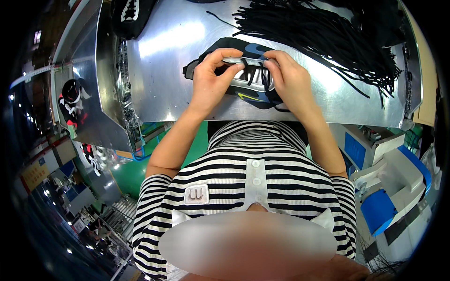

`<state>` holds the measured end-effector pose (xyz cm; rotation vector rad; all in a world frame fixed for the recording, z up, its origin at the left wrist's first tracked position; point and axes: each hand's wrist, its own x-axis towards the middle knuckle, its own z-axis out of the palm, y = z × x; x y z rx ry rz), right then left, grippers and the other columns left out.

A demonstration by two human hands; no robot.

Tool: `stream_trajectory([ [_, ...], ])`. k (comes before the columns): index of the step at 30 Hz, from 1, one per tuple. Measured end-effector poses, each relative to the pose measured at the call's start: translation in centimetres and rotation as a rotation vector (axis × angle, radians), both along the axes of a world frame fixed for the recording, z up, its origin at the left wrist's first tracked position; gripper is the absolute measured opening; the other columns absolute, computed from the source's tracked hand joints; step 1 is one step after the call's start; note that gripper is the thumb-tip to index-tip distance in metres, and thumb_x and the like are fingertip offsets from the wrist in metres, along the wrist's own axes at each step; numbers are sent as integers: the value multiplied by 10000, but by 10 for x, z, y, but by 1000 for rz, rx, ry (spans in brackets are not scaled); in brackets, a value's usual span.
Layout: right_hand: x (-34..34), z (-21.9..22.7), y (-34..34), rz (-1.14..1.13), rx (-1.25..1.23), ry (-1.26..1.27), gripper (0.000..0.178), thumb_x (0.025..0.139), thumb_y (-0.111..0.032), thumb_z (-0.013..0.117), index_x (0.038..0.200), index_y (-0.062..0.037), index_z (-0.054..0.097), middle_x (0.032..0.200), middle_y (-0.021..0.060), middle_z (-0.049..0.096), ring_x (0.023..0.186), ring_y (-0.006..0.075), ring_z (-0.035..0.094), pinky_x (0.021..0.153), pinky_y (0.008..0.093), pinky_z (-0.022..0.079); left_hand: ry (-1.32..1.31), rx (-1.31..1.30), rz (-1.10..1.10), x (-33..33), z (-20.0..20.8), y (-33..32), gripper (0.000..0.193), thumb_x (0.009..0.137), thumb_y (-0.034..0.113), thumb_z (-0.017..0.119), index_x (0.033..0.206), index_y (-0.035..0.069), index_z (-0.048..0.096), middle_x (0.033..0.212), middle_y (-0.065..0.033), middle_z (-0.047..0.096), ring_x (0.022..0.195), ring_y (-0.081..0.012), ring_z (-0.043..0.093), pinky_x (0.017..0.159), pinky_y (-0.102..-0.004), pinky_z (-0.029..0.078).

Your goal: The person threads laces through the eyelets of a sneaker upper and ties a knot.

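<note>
A black shoe upper (243, 95) with blue and yellow marks lies on its side at the near edge of the metal table, its heel end to the left. Its lace opening has pale grey edging, and a black shoelace (263, 75) runs loosely across it. My left hand (213, 77) pinches the edging near the collar between thumb and fingers. At the toe-side end of the same edging, my right hand (291, 79) is closed with thumb against fingers. Whether a lace end sits in the right fingers is hidden.
The metal table (164, 89) reaches under both hands. A heap of black shoelaces (318, 40) spreads over its far right. Another black shoe (130, 16) rests at the far left. Beyond the left side panel are more shoes (71, 96). A white and blue machine (384, 173) stands at the right.
</note>
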<state>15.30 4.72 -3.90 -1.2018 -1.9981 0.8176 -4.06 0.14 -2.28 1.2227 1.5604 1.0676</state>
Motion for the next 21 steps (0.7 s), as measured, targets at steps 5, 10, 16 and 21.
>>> stream_trajectory([
  [5, -2, -14, 1, -71, 128, -44, 133, 914, -140, 628, 1029, -73, 627, 915, 71, 668, 733, 285, 664, 629, 359, 524, -316, -76, -70, -10, 15, 4, 302, 866, -5, 639, 1168, -2, 634, 883, -36, 675, 844, -96, 630, 803, -239, 483],
  [10, -2, -13, 8, -64, 124, -23, 127, 930, -150, 606, 1026, -70, 628, 917, 76, 666, 743, 289, 661, 631, 365, 522, -550, -74, -146, -34, 9, 7, 316, 873, -21, 529, 1178, -4, 612, 830, -40, 655, 847, -102, 613, 884, -256, 453],
  [16, 1, -12, 12, -89, 36, 134, 158, 913, -193, 642, 1017, -74, 632, 889, 73, 660, 727, 277, 660, 628, 352, 517, -588, -132, -34, -25, 24, 5, 295, 884, 72, 616, 1172, 8, 601, 996, -92, 663, 946, -156, 623, 933, -316, 444],
  [21, 32, 18, -14, -62, -163, 44, 284, 814, -255, 763, 996, -78, 637, 845, 51, 616, 695, 228, 652, 590, 329, 500, 866, 358, -154, -7, 47, -29, 396, 804, 143, 755, 1169, 63, 625, 1221, -120, 601, 1136, -288, 565, 980, -376, 404],
])
